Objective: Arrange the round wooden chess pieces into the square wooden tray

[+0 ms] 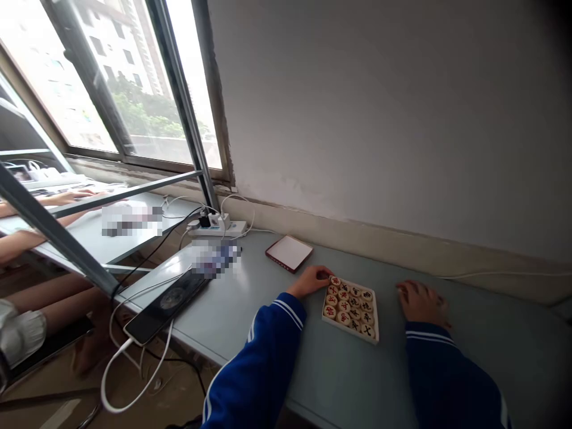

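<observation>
My left grip (311, 281) is at the far left corner of a shallow white tray (376, 316). The thumb and the fingers are bent together at this corner, just beside one red-marked piece, but I cannot tell if they grasp the tray, the piece or nothing. My right grip (422, 302) is released: it lies palm down on the grey counter (259, 304), to the right of the tray and apart from it, with the fingers a little spread and partly blurred.

The tray rests on the counter between my two hands, turned somewhat at an angle. Inside it, round wooden pieces (344, 306) are set in four rows, with their faces up. The red signs are mostly on the left side, and the dark signs are on the right side. Beyond my left hand, near the wall (357, 131), lies a flat box lid (290, 252) with a pale inside and a dark red edge.

Farther to the left, a black phone (172, 301) lies on the counter, with a white cable (103, 381) joined to its near end. Behind it is a white power strip (239, 229) with plugs. Both my sleeves (272, 351) are blue with white stripes.
</observation>
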A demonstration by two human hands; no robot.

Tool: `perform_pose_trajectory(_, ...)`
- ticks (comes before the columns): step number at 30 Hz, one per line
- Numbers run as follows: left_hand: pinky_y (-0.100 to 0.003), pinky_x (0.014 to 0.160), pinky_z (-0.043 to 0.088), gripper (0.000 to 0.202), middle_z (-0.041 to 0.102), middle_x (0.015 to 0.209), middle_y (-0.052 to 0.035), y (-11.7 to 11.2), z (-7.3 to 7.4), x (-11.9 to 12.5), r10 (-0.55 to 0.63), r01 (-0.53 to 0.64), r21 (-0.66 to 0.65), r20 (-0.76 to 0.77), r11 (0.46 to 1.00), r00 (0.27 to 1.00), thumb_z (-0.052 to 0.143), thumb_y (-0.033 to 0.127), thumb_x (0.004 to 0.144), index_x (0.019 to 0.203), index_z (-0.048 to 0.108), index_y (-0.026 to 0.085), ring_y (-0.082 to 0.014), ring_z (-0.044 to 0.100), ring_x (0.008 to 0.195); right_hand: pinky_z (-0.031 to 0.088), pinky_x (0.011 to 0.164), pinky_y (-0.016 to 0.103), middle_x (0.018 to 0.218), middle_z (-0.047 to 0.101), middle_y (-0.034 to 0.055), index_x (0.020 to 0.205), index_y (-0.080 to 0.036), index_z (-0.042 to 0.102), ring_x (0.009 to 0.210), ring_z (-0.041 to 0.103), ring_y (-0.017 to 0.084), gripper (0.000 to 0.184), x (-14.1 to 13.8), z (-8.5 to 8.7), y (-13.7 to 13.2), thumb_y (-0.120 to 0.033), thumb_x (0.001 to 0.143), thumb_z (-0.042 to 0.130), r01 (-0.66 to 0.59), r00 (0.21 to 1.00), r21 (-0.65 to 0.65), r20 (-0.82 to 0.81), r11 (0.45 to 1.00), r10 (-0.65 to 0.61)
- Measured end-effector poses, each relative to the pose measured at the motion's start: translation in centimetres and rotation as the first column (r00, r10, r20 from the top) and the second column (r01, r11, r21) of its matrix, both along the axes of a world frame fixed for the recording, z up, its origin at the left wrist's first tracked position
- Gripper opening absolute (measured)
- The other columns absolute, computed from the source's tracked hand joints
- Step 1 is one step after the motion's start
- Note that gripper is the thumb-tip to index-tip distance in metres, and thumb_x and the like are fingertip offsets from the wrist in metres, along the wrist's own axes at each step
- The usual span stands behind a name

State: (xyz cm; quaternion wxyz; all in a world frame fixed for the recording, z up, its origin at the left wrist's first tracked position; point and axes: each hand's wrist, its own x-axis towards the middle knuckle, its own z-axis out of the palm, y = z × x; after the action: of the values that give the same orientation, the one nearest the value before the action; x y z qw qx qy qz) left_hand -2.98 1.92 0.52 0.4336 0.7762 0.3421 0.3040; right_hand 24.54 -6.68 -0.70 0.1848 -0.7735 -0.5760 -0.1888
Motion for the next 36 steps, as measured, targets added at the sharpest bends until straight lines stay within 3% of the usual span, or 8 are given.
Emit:
perform_pose_trajectory(2, -0.021, 0.061, 0.044, 0.025, 0.065, 0.075, -0.0060, 0.0, 0.0, 0.0, 0.005, -0.005, 0.018, -0.004, 1.000, 1.000, 0.056, 0.022, 0.071, 0.091, 0.063, 0.009, -0.0128, 0.057, 0.067, 0.037, 0.079, 0.050, 0.111, 0.051, 0.0103, 0.092, -0.023, 0.060, 0.101, 0.044, 0.030, 0.027, -0.3, 0.3, 0.4, -0.029, 0.079, 0.036, 0.004, 0.997, 0.028, -0.078, 1.000, -0.002)
perform_pose_trajectory(4, -0.021, 0.061, 0.044, 0.025, 0.065, 0.075, -0.0060, 0.1, 0.0, 0.0, -0.003, 0.003, 0.032, -0.005, 0.999, 1.000, 0.056, 0.021, 0.071, 0.091, 0.063, 0.010, -0.0130, 0.057, 0.067, 0.040, 0.080, 0.046, 0.112, 0.051, 0.0093, 0.101, -0.025, 0.057, 0.101, 0.046, 0.028, 0.029, -1.8, 1.0, 0.7, -0.032, 0.079, 0.038, -0.189, 0.969, 0.012, -0.159, 0.982, 0.188)
perform_pose_trajectory(7, -0.021, 0.062, 0.044, 0.025, 0.066, 0.079, -0.0063, 0.1, -0.2, -0.1, -0.015, 0.015, 0.031, 0.003, 0.999, 1.000, 0.054, 0.019, 0.071, 0.093, 0.063, 0.010, -0.0133, 0.058, 0.070, 0.042, 0.085, 0.039, 0.110, 0.053, 0.0036, 0.104, -0.030, 0.055, 0.102, 0.048, 0.022, 0.028, -5.8, 2.2, 0.3, -0.030, 0.081, 0.038, -0.615, 0.774, -0.110, -0.274, 0.781, 0.570)
perform_pose_trajectory(9, -0.022, 0.063, 0.045, 0.025, 0.066, 0.082, -0.0065, 0.1, -0.2, -0.1, -0.008, 0.008, 0.030, 0.001, 1.000, 1.000, 0.054, 0.019, 0.071, 0.093, 0.063, 0.010, -0.0135, 0.058, 0.071, 0.042, 0.085, 0.039, 0.111, 0.052, 0.0023, 0.101, -0.030, 0.056, 0.104, 0.048, 0.021, 0.029, -8.3, 2.7, -0.2, -0.024, 0.080, 0.037, -0.740, 0.665, -0.162, -0.327, 0.653, 0.672)
perform_pose_trajectory(11, -0.022, 0.064, 0.045, 0.026, 0.066, 0.081, -0.0062, 0.1, -0.2, -0.1, 0.003, -0.003, 0.028, -0.009, 1.000, 1.000, 0.055, 0.020, 0.071, 0.093, 0.063, 0.010, -0.0135, 0.058, 0.072, 0.042, 0.086, 0.041, 0.112, 0.051, 0.0028, 0.099, -0.028, 0.056, 0.105, 0.048, 0.021, 0.031, -9.7, 2.8, -0.6, -0.018, 0.078, 0.036, -0.767, 0.634, -0.159, -0.336, 0.622, 0.696)
perform_pose_trajectory(20, -0.021, 0.061, 0.043, 0.025, 0.064, 0.074, -0.0054, -0.3, 0.3, -0.1, 0.004, -0.004, 0.024, 0.001, 1.000, 1.000, 0.054, 0.020, 0.071, 0.092, 0.063, 0.009, -0.0123, 0.055, 0.067, 0.046, 0.075, 0.033, 0.096, 0.055, 0.0037, 0.078, -0.024, 0.053, 0.091, 0.051, 0.019, 0.015, -8.9, 2.2, -0.6, -0.028, 0.082, 0.039, -0.710, 0.660, -0.010, -0.359, 0.704, 0.660)
perform_pose_trajectory(25, -0.020, 0.060, 0.042, 0.026, 0.063, 0.074, -0.0056, -0.2, 0.2, -0.1, -0.007, 0.007, 0.019, 0.006, 1.000, 1.000, 0.054, 0.022, 0.072, 0.092, 0.063, 0.009, -0.0121, 0.055, 0.066, 0.045, 0.058, 0.028, 0.091, 0.053, 0.0055, 0.101, -0.024, 0.049, 0.067, 0.050, 0.014, 0.029, -7.4, 1.7, 0.0, -0.042, 0.084, 0.034, -0.523, 0.774, 0.115, -0.351, 0.845, 0.527)
perform_pose_trajectory(36, -0.020, 0.061, 0.043, 0.025, 0.063, 0.075, -0.0044, 0.2, -0.3, 0.0, -0.001, 0.002, 0.058, -0.026, 0.998, 1.000, 0.053, 0.022, 0.073, 0.093, 0.062, 0.011, -0.0111, 0.055, 0.067, 0.038, 0.065, 0.036, 0.088, 0.063, 0.0043, 0.086, -0.024, 0.064, 0.077, 0.054, 0.021, 0.029, -0.4, 0.0, 0.3, -0.035, 0.077, 0.038, -0.153, 0.981, -0.083, -0.135, 0.985, 0.141)
